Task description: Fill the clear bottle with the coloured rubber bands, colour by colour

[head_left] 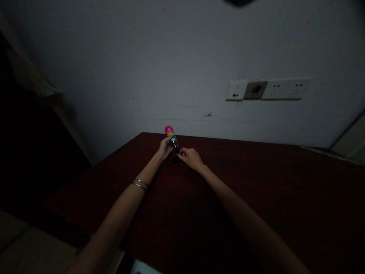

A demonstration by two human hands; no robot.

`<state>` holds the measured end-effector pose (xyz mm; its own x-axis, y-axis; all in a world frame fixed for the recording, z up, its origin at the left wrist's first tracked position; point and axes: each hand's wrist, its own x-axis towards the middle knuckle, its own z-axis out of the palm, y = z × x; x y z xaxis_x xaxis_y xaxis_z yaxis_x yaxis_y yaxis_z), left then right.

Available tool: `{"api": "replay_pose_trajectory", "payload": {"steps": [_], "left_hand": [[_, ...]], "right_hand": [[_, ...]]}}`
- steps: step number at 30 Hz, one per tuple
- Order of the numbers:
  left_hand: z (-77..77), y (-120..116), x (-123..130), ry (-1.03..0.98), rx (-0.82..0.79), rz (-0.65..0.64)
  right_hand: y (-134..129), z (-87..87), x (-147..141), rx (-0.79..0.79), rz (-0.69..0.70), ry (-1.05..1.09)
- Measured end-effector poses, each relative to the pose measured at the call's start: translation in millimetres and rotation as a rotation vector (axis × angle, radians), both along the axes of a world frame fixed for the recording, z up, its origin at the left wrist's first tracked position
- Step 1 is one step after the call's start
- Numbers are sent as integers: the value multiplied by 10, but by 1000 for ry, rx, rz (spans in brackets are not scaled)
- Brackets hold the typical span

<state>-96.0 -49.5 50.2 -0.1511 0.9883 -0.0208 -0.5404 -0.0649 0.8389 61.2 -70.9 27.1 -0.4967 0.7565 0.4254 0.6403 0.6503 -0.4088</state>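
Near the back of the dark red table (pixel 245 179), my left hand (pixel 164 148) is closed around a small bottle-shaped object (pixel 169 131). It has a rounded pink and red top, a yellow band, a blue and white label and a dark lower end. The object leans, its pink end up and to the left. At its dark lower end, the fingertips of my right hand (pixel 191 158) are pinched together. Whatever they grip is too dark and small to make out. Some dark shape (pixel 173 159) shows under the hands, blurred into the tabletop.
A pale wall (pixel 114 68) rises behind the table. Sockets (pixel 281 89) are set in it at the right. A flat pale thing (pixel 325 152) lies along the table's back right edge. A white object (pixel 144 267) shows at the bottom edge of the view.
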Motion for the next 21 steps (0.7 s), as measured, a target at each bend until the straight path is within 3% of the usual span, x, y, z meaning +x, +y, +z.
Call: {"api": "replay_pose_trajectory", "payload": {"steps": [7, 14, 21], "left_hand": [[28, -52, -40, 194, 108, -31], [24, -95, -39, 265, 143, -152], [30, -106, -32, 284, 163, -196]], "right_hand": [[114, -21, 74, -90, 151, 50], [264, -89, 51, -90, 180, 198], [287, -124, 44, -239, 194, 114]]}}
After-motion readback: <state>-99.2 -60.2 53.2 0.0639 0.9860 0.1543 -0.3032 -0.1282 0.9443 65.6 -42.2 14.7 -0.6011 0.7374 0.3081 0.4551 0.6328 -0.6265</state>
